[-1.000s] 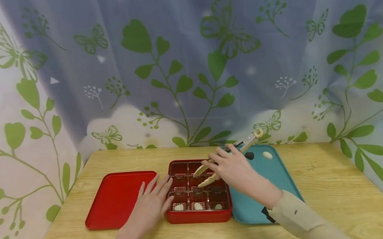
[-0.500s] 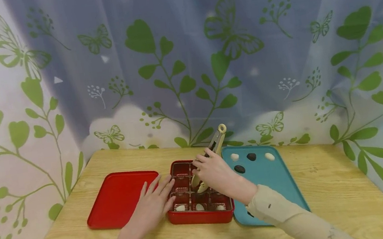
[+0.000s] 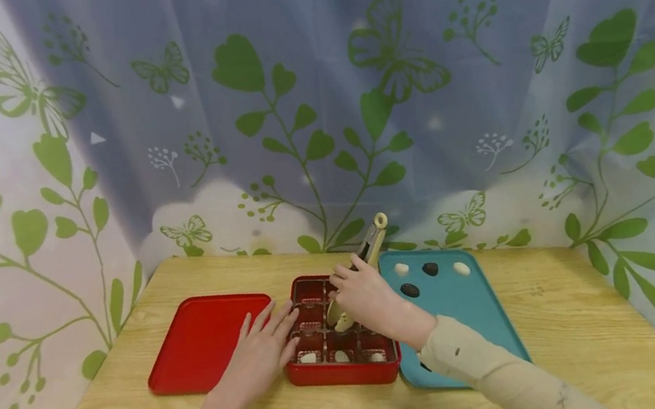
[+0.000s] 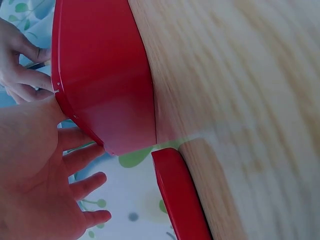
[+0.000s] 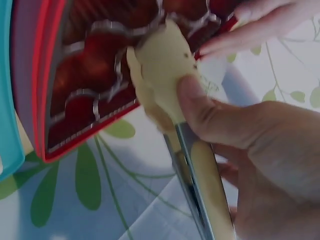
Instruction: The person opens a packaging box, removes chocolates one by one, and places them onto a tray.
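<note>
My right hand (image 3: 369,300) grips a pair of tongs (image 3: 377,234) with cream, scalloped tips (image 5: 160,75). The tongs stand steeply, their tips down at the middle compartment of a red divided box (image 3: 343,373). In the right wrist view the tips lie close together, and I cannot tell whether anything is between them. White stones sit in the front row, such as the white stone (image 3: 341,355) in its middle compartment. Part of the box's right side is hidden behind my right hand. My left hand (image 3: 256,351), fingers spread and straight, rests at the box's left rim.
Left of the box lies a red lid (image 3: 202,341), partly under my left forearm. A blue tray (image 3: 468,314) adjoins the box on the right, bearing several stones, among them a black stone (image 3: 410,290) and a white stone (image 3: 461,269). A patterned curtain (image 3: 317,129) hangs behind the table (image 3: 556,312).
My right hand has moved left from near the tray, tilting the tongs more upright and bringing their spread tips down and closer together over the middle compartment. My left hand has stayed at the rim.
</note>
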Action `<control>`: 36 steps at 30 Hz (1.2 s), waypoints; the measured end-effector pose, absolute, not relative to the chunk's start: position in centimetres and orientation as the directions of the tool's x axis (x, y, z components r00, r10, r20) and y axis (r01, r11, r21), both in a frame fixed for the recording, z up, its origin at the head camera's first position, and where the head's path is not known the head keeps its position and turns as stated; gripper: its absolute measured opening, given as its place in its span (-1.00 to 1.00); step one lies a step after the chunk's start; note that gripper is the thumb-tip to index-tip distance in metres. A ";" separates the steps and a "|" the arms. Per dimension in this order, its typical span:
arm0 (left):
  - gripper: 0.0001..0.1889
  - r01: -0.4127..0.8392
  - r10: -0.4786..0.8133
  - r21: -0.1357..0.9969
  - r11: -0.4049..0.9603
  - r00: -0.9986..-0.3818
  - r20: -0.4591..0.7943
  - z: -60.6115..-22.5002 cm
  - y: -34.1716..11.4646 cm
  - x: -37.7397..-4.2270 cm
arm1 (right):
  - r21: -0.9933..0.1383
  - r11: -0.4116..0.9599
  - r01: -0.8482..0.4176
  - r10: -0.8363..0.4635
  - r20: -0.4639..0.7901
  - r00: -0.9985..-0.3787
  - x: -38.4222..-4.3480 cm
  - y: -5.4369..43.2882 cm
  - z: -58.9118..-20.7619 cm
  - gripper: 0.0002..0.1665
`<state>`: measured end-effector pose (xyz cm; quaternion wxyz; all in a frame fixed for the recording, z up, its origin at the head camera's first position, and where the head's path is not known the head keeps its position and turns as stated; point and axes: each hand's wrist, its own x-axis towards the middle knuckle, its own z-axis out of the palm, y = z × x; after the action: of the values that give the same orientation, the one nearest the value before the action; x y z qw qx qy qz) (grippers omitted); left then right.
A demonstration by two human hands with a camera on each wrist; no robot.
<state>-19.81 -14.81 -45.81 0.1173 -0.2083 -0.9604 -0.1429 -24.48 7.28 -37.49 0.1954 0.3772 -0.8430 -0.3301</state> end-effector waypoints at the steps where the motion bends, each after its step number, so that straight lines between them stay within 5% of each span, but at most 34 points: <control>1: -0.46 0.434 0.366 0.228 0.872 -0.886 0.284 -45.8 -14.8 -19.8 | 0.708 0.499 -0.499 -0.759 0.079 -0.647 -24.3 7.2 -37.7 -0.93; 15: -0.47 0.432 0.369 0.193 0.881 -0.883 0.289 -45.9 -14.9 -19.8 | 0.703 0.547 -0.454 -0.776 0.222 -0.591 -23.7 8.4 -37.2 -0.82; 20: -0.47 0.448 0.377 0.211 0.869 -0.874 0.305 -45.9 -14.9 -19.8 | 0.617 0.627 -0.476 -0.749 0.310 -0.585 -23.1 10.7 -37.2 -0.56; 28: -0.46 0.451 0.383 0.197 0.870 -0.872 0.306 -46.0 -14.9 -19.9 | 0.433 0.736 -0.521 -0.677 0.490 -0.550 -22.6 14.4 -38.7 -0.40; 36: -0.47 0.467 0.385 0.201 0.861 -0.857 0.341 -46.2 -15.0 -19.8 | 0.343 0.820 -0.458 -0.570 0.555 -0.605 -22.3 17.5 -39.0 -0.28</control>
<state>-19.77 -14.97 -46.20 0.1462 -0.2234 -0.9535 -0.1397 -22.33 17.55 -38.95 0.3380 0.2883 -0.8920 -0.0832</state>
